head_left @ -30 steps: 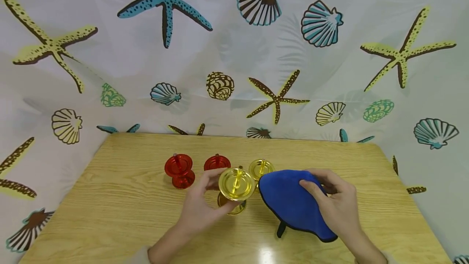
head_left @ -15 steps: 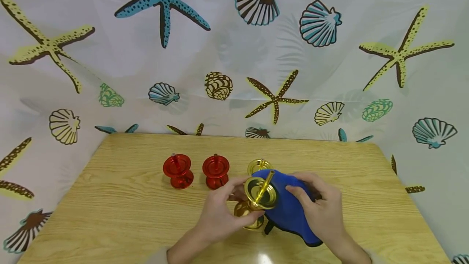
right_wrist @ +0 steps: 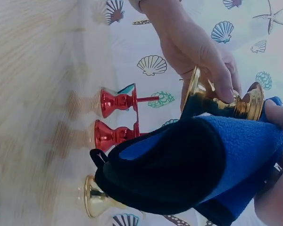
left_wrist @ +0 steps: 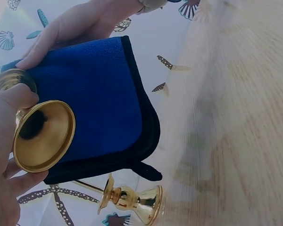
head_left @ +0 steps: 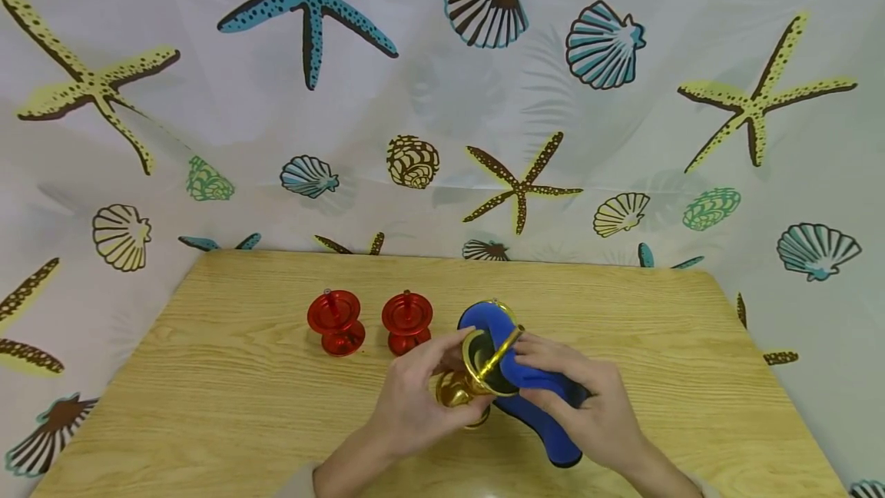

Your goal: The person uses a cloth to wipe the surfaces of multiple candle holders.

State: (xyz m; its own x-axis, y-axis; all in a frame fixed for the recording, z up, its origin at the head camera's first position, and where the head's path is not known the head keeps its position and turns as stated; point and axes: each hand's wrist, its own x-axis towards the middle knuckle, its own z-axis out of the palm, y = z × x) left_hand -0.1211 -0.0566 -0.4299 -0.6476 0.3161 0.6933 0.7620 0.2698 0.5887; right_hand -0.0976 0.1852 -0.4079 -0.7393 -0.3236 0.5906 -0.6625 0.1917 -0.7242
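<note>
My left hand (head_left: 411,402) grips a shiny gold candle holder (head_left: 456,389) with a dished top, a central spike and a flared foot. It is tilted toward the right, off the table. My right hand (head_left: 598,406) pinches a folded blue cloth (head_left: 546,425) with black edging and presses it to the dish's right side, by the spike. In the left wrist view, the holder's hollow foot (left_wrist: 54,146) faces the camera, with the cloth (left_wrist: 94,99) spread behind it. A second gold candle holder (left_wrist: 127,198) stands on the table, mostly hidden by the cloth in the head view.
Two red candle holders, one on the left (head_left: 335,321) and one nearer the middle (head_left: 408,321), stand upright on the wooden table (head_left: 228,375), beyond my left hand. A white curtain (head_left: 429,98) printed with shells and starfish hangs behind the table.
The left hand has carried the gold candle holder rightward and tilted it. The right hand has moved left, and the cloth, first apart from the holder, is now folded against its dish.
</note>
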